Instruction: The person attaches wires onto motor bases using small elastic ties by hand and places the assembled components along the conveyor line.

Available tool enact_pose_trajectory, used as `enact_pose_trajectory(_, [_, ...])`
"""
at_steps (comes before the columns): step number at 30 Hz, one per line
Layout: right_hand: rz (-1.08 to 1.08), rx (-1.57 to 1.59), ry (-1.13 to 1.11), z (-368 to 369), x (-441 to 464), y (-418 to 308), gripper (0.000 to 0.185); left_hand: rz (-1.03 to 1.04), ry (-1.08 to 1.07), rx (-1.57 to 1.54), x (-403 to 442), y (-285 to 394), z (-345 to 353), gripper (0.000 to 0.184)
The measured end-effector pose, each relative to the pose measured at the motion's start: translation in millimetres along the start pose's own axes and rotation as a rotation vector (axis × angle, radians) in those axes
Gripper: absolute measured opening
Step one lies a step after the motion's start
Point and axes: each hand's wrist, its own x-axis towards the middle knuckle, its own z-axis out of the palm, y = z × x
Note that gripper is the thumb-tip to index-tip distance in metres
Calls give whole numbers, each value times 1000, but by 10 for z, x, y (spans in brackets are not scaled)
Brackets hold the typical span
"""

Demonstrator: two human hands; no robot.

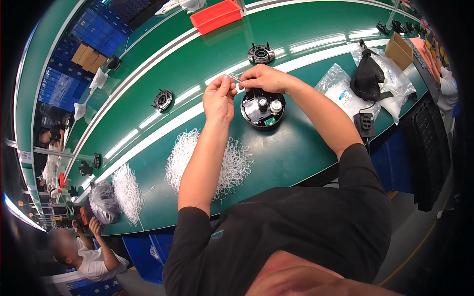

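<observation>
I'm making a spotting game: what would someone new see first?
Probably the bright red plastic bin, far ahead of the hands. Next comes the big tangled pile of white loops under the left forearm, then the round black device on the green workbench by the right hand.

Both arms reach forward over the bench now, the left forearm [204,158] running almost straight ahead, the right arm [316,111] bent at the elbow and slanting inward. Out front the two hands meet nearly fingertip to fingertip, the left hand [220,98] upright with its palm side showing and thumb against the fingers, the right hand [261,79] coming in from the side, back of the hand up, its fingers curled into a pinch, both wrists raised.
</observation>
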Motion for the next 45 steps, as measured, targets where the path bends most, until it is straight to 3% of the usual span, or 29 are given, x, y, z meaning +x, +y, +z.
enact_pose_trajectory(5, [4,-20,8,-2,1,8,21,2,-24,69,-8,-91,15,16])
enact_pose_trajectory(9, [-54,-60,19,-23,-5,102,22,28,-11,368,12,-76,-32,12])
enact_pose_trajectory(12, [-67,-56,6,-62,-61,19,20,66,-42,417,-51,-83,41,12])
enact_pose_trajectory(14, [-77,-19,4,-69,-32,93,18,55,-23,508,-42,-123,26,13])
enact_pose_trajectory(16, [-31,216,108,6,-86,12,13,99,-1,622,-85,-81,67,14])
enact_pose_trajectory(21, [-31,269,51,-72,-141,1,17,137,-47,867,-183,-23,108,20])
enact_pose_trajectory(27, [-56,190,107,-61,-112,50,18,295,-178,1163,-246,-15,115,13])
enact_pose_trajectory(30, [-1,347,85,-88,-97,126,15,554,-298,1361,-311,-2,131,8])
enact_pose_trajectory(31, [16,410,82,-97,-100,142,14,517,-317,1383,-368,24,165,4])
enact_pose_trajectory(34, [32,535,74,-122,-111,176,14,668,-368,1574,-453,44,173,4])
enact_pose_trajectory(42, [-26,135,27,-62,-329,90,26,701,-316,1558,-442,-29,58,7])
enact_pose_trajectory(43, [-20,125,22,-35,-317,75,20,741,-312,1560,-446,-40,28,7])
enact_pose_trajectory(45, [-22,-179,-25,-73,-345,-67,17,828,-310,1575,-457,-47,14,6])
